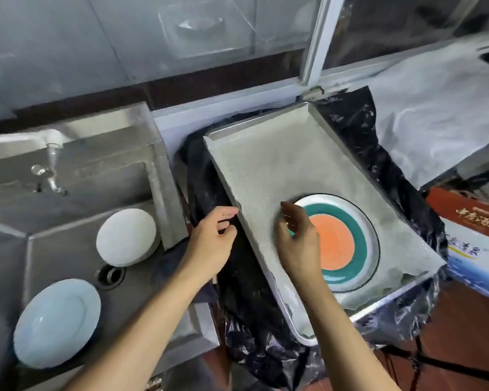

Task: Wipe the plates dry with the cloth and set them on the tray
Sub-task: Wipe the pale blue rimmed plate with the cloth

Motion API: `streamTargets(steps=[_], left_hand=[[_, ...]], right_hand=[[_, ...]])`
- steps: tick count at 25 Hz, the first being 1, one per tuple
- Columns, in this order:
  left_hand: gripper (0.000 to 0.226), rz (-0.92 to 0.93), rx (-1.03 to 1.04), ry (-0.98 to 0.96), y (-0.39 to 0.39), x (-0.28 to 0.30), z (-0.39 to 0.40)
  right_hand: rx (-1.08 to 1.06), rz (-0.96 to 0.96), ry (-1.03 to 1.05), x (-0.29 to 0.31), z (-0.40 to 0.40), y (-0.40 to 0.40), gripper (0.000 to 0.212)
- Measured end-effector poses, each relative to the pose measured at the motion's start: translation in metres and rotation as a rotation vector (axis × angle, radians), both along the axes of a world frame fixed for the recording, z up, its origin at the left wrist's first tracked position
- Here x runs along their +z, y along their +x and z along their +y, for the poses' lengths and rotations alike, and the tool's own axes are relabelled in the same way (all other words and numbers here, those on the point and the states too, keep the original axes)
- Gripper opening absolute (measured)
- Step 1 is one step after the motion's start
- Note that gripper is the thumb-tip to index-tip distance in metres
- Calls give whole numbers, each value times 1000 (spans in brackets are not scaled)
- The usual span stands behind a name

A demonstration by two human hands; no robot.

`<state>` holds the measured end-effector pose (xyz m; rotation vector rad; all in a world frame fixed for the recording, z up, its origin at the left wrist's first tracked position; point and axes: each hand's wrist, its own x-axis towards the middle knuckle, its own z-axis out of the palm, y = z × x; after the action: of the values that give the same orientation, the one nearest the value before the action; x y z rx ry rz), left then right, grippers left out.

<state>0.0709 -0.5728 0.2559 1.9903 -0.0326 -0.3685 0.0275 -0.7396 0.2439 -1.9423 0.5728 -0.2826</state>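
**Desk:** What fills the frame, biggest thing first?

**Photographer:** A steel sink (76, 198) takes the left half, its tap (52, 142) at the back. To its right a metal tray (266, 165), lined with a grey mesh mat, sits tilted on black plastic sheeting (251, 306) that drapes the bench beneath it. The sheeting probably guards that surface from drips.

**Desk:** And the plates?

**Photographer:** One colourful plate (342, 244), orange centre ringed in green with a white rim, lies flat on the tray's near right part, so one plate looks finished. Two more wait in the sink: a pale blue plate (57, 320) leaning at the near left, and a white plate (126, 235) resting upside down just beyond the drain (110, 273), likely so that water runs off.

**Desk:** The hands?

**Photographer:** The right hand (297, 238) hovers over the colourful plate's left edge, fingers loosely spread, its grip wide and holding nothing; whether it touches the rim cannot be told. The left hand (212, 235) sits by the tray's left rim, fingers relaxed, grip wide too, fingertips just at the metal edge.

**Desk:** The cloth?

**Photographer:** A dark fold lies under the left wrist, but it cannot be told from the sheeting.
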Motion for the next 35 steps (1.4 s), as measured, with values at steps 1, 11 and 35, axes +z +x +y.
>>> streamTargets(steps=[1,11,35], left_hand=[[38,-11,47,-2,-4,4,16],[34,-82,429,16,-67,21,199],[32,166,732,208,-113,-133,514]], right_hand=[[35,-13,4,4,16,3,36],[442,-23,69,10,198,-3,35],[772,351,-45,-150,480,14,39]])
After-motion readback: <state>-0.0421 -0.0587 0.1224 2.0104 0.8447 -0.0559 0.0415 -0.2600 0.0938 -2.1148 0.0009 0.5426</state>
